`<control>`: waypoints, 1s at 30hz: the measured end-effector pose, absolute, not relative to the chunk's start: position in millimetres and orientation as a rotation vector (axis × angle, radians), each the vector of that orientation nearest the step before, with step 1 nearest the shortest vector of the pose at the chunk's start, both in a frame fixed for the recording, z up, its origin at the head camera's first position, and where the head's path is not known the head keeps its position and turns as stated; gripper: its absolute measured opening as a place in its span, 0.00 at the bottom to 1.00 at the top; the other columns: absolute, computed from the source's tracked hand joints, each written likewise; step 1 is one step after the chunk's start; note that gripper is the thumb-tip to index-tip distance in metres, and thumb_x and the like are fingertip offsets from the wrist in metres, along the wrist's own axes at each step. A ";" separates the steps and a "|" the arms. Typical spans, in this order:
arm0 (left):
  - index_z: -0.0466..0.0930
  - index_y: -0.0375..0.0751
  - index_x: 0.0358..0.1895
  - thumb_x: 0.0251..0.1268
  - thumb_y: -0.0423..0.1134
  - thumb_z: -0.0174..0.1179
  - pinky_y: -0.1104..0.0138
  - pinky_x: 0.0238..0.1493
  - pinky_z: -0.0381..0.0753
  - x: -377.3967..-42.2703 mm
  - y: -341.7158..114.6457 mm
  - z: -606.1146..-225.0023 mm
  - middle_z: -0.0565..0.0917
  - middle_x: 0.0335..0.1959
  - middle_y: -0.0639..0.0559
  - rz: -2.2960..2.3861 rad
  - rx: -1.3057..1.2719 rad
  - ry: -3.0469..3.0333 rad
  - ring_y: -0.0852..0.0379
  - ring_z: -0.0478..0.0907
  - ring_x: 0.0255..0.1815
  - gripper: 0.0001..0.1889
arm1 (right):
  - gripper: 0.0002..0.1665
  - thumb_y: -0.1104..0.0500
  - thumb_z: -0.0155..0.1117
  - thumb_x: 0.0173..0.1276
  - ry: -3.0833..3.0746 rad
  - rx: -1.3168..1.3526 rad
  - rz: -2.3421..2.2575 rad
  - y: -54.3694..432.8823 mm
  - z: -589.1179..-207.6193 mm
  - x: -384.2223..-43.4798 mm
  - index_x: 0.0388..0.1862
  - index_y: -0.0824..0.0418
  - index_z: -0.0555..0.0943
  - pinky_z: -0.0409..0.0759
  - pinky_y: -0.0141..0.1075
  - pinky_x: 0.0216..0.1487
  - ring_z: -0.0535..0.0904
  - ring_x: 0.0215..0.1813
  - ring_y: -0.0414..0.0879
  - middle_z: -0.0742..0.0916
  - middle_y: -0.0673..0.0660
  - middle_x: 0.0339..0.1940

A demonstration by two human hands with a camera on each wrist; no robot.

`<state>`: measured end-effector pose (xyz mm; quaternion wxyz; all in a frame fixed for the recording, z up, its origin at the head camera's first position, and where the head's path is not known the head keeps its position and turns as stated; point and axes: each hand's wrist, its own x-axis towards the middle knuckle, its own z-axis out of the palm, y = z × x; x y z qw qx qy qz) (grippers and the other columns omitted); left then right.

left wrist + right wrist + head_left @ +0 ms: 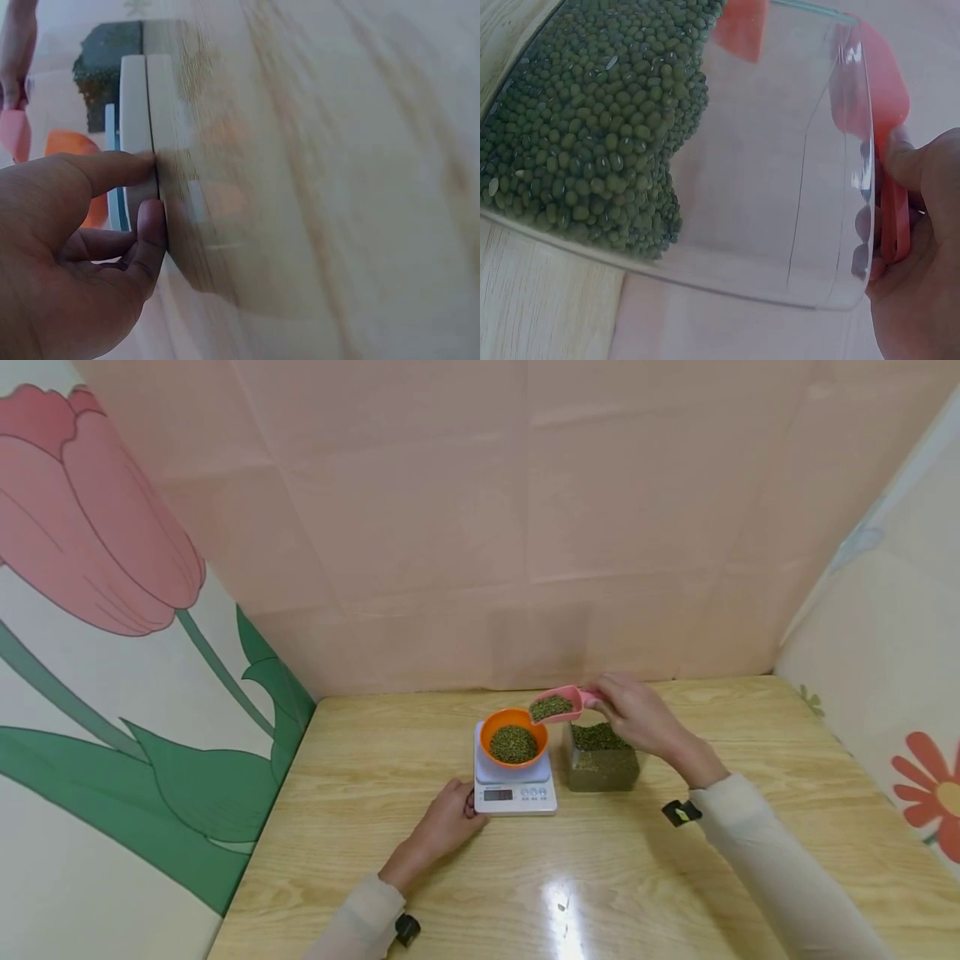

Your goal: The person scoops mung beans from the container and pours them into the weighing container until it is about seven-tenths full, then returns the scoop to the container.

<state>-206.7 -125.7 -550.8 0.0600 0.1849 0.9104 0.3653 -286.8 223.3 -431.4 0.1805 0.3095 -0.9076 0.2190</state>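
Observation:
My right hand (637,714) grips the handle of a pink scoop (574,696) heaped with green mung beans (551,707). The scoop hangs over the right rim of an orange bowl (542,745), which also has mung beans (513,744) in it. The bowl sits on a white kitchen scale (517,803) whose display digits are too small to read. At the scale's front left corner, my left hand (450,818) holds its edge between thumb and curled fingers; the left wrist view shows this close up. Beyond the clear box, the right wrist view shows the scoop's handle (895,225) in my fingers.
A clear box (602,777) partly filled with mung beans stands on the wooden table (360,760), just right of the scale and below my right hand. A pink covered wall (420,568) rises behind the table, with painted flower panels at both sides.

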 end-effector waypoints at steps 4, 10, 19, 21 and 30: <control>0.84 0.43 0.57 0.71 0.37 0.70 0.72 0.33 0.65 -207.5 -125.8 -552.2 0.73 0.33 0.51 1.109 0.559 2.752 0.59 0.66 0.38 0.15 | 0.09 0.63 0.67 0.77 -2.557 0.886 0.608 220.7 -432.9 -287.6 0.51 0.66 0.85 0.84 0.56 0.54 0.84 0.49 0.57 0.89 0.60 0.46; 0.84 0.43 0.54 0.71 0.37 0.70 0.72 0.33 0.65 -208.4 -125.9 -553.3 0.73 0.33 0.50 1.105 0.576 2.759 0.60 0.65 0.37 0.12 | 0.10 0.62 0.67 0.77 -2.576 0.890 0.574 218.0 -434.8 -289.3 0.52 0.66 0.85 0.83 0.56 0.55 0.85 0.50 0.57 0.89 0.60 0.46; 0.84 0.43 0.53 0.70 0.37 0.70 0.72 0.33 0.65 -207.9 -125.7 -552.3 0.73 0.33 0.51 1.105 0.576 2.760 0.60 0.65 0.37 0.12 | 0.12 0.60 0.67 0.78 -2.616 0.899 0.529 213.6 -436.2 -291.2 0.53 0.66 0.85 0.83 0.54 0.55 0.84 0.51 0.56 0.89 0.60 0.47; 0.84 0.43 0.53 0.70 0.37 0.70 0.72 0.33 0.65 -207.7 -125.6 -551.6 0.73 0.33 0.51 1.105 0.576 2.759 0.60 0.65 0.37 0.12 | 0.11 0.60 0.67 0.78 -2.627 0.901 0.526 212.9 -436.6 -291.4 0.53 0.65 0.86 0.83 0.54 0.55 0.84 0.51 0.56 0.89 0.60 0.48; 0.83 0.44 0.52 0.70 0.38 0.71 0.72 0.33 0.65 -207.3 -125.2 -550.6 0.72 0.33 0.52 1.098 0.577 2.766 0.61 0.65 0.37 0.11 | 0.10 0.60 0.68 0.77 -2.618 0.935 0.496 208.9 -436.2 -291.5 0.52 0.63 0.86 0.84 0.52 0.51 0.85 0.48 0.53 0.89 0.57 0.45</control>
